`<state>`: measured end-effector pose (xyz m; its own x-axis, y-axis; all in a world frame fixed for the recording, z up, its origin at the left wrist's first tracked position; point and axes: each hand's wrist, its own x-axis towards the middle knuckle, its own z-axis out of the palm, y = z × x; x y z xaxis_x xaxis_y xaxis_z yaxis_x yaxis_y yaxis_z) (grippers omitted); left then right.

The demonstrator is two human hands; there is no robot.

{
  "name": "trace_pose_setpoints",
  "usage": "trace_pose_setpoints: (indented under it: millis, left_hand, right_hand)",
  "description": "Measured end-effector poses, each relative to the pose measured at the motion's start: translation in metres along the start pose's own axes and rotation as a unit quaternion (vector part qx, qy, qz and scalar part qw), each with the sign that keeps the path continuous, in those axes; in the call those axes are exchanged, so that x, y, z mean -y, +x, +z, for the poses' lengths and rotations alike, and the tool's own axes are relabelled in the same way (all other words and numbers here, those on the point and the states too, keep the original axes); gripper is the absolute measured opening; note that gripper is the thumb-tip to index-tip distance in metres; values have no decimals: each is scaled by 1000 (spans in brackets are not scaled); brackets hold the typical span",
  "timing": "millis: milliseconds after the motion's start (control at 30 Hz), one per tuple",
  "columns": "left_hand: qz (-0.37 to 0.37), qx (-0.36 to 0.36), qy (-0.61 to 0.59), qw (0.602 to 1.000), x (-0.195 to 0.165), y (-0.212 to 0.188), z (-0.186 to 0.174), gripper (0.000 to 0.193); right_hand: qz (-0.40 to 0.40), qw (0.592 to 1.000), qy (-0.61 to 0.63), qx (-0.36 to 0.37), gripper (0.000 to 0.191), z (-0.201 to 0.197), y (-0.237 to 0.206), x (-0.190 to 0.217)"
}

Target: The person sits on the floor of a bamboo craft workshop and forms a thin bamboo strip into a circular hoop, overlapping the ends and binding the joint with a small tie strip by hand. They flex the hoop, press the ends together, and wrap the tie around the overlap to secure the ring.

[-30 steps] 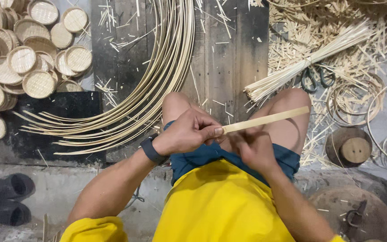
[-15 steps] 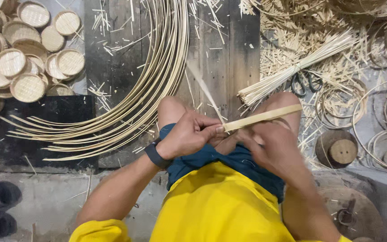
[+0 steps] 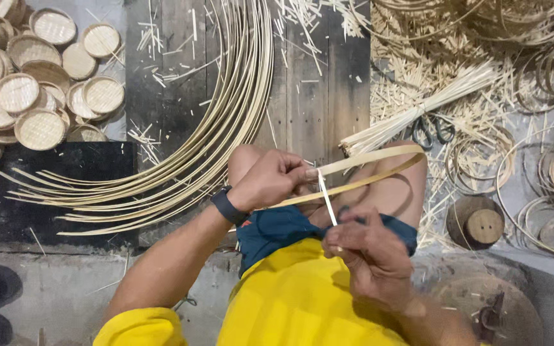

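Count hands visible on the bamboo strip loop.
2. The left hand pinches the bamboo strip loop where its ends meet, above the knees. The right hand is lower, over the lap, holding a thin sliver that reaches up to that joint. None seem hidden.

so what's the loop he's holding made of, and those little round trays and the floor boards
The loop in the left hand looks like a thin split bamboo or cane strip: pale yellow, flat, bent without cracking. The right hand pulls a narrow sliver of the same stuff. The round trays seem woven from similar strips, showing a fine weave inside a rim. The floor boards look like dark, worn, unfinished wood.
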<state>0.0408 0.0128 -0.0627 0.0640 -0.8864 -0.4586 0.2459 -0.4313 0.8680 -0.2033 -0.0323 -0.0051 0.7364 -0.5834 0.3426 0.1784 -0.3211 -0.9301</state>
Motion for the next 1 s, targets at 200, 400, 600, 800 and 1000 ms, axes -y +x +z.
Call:
trace_pose_setpoints:
  millis: [200,400,600,800,1000]
  left_hand:
    - [29,57,53,997,-8,-4,1,21]
    - [28,130,38,990,-13,-27,13,18]
    - [115,42,48,991,-16,-41,13,13]
    - [240,-96,163,952,-22,-38,6,16]
    - [258,-132,264,920,-20,-27,22,23]
  right_hand:
    - [247,733,611,-165,14,12,-6,-127]
    - [205,760,613,62,15,35,98,-170]
    - [276,828,484,70,17,44,134,-127]
    - [90,968,-111,207,14,-13,90,-32]
    - [-129,954,-237,129,28,-19,96,-31]
